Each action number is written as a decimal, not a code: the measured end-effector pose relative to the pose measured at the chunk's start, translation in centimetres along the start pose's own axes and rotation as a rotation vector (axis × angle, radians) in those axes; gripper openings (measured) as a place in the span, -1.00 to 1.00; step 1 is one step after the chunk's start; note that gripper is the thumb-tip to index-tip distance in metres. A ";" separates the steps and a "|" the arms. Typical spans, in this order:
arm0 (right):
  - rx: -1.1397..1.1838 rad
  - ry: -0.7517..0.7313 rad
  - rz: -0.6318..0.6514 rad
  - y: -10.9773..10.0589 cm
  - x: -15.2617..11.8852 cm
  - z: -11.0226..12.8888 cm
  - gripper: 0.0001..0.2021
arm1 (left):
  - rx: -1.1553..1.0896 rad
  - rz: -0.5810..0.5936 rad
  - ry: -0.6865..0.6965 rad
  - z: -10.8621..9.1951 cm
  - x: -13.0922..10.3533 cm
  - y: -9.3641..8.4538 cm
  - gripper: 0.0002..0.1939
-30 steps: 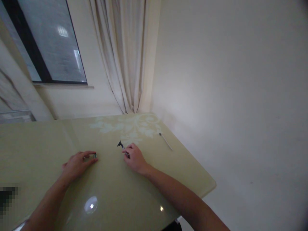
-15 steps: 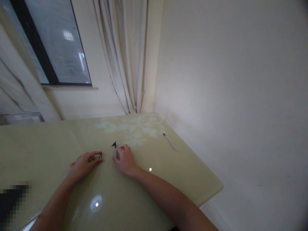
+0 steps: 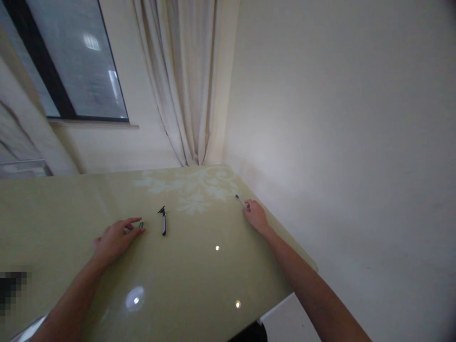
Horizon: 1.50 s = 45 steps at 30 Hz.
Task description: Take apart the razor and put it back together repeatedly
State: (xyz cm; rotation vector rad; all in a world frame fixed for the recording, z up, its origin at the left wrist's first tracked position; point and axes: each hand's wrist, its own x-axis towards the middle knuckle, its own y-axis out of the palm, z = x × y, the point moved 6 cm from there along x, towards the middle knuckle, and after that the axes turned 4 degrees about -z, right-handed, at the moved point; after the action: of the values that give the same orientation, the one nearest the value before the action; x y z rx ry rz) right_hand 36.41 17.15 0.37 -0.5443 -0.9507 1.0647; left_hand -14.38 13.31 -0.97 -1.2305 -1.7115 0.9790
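A razor with a dark head and a grey and black handle (image 3: 164,224) lies on the glossy yellow-green table (image 3: 192,270). To its left is my left hand (image 3: 116,240), its thumb and index finger apart around a small dark green item (image 3: 141,225), with the thumb touching or very near it. Over by the table's right edge, my right hand (image 3: 256,216) has its fingers closed on a thin white stick with a dark tip (image 3: 240,200). The dark tip points away, towards the back of the table.
A pale floral pattern marks the table's back corner. Behind stand a curtain (image 3: 188,85) and a window (image 3: 78,57); a wall (image 3: 338,118) runs along the right side. A white surface (image 3: 288,320) and a black object (image 3: 251,332) show below the front edge.
My right hand has left the razor and moved right to the white stick, taking hold of it. My left fingers have opened a little at the green item. The view has shifted slightly.
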 end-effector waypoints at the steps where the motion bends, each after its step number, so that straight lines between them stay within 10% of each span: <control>1: 0.006 -0.005 0.017 0.3 -0.2 0.2 -0.76 | -0.008 -0.025 -0.003 -0.6 -0.3 -0.1 -0.46; 9: 0.126 -0.219 0.167 7.2 -3.3 13.2 -0.73 | 0.142 0.078 0.032 -8.1 -4.8 1.8 -0.26; 16: 0.094 -0.317 0.241 12.9 -6.0 22.0 -0.72 | 0.301 0.031 0.115 -9.5 -5.7 1.9 -0.38; 33: 0.167 -0.354 0.472 9.4 -7.1 18.9 -0.22 | 0.276 0.077 0.138 -9.8 -5.4 2.7 -0.48; 45: 0.561 -0.086 0.433 8.1 -6.8 13.0 -0.78 | 0.231 0.133 0.088 -9.0 -5.6 2.1 -0.31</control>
State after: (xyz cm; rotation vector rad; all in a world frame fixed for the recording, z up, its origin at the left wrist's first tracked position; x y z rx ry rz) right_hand 20.27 13.56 -1.85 -0.2373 -0.5715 1.6831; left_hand -4.24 9.59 -0.34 -1.2271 -1.4199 1.1495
